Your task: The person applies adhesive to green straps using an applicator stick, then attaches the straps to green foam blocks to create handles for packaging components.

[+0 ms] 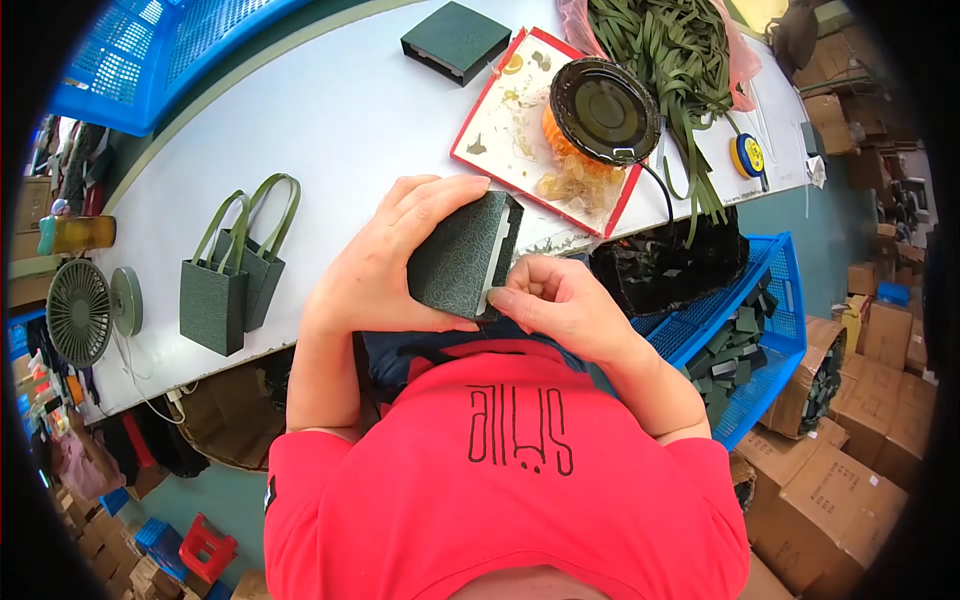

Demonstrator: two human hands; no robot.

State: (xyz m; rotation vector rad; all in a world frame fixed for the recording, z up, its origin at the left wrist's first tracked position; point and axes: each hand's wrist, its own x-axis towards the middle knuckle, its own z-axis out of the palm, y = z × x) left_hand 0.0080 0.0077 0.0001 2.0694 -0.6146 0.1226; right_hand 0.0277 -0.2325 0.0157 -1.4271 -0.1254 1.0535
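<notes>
Holding a dark green patterned paper bag (462, 255) flat-folded over the lap, just off the near edge of the bench (330, 110). Left hand (385, 255) wraps it from the side, grip closed around the bag body, thumb underneath and fingers over the top edge. Right hand (560, 305) pinches the bag's lower corner by a pale strip, fingertips closed on that edge. Can't tell what the strip is, maybe tape or a glue flap.

Progress, as a judgement: the bag in hand shows no handles, so it looks mid-assembly. Two finished bags with ribbon handles (232, 275) stand upright on the bench to the left, touching each other, so two look done. Plenty looks left: a pile of green ribbon strips (670, 60) lies at the far right of the bench, and a blue crate (770, 300) beside the right arm holds many dark green pieces.

Also on the bench:
- red tray (500, 130) with dried glue bits
- round black pot (603, 108) sitting on the tray, amber lumps beside it
- flat dark green box (456, 40) near the far edge
- small desk fan (80, 312) at the left end

Cardboard cartons (850, 480) are stacked on the floor, lower right.
</notes>
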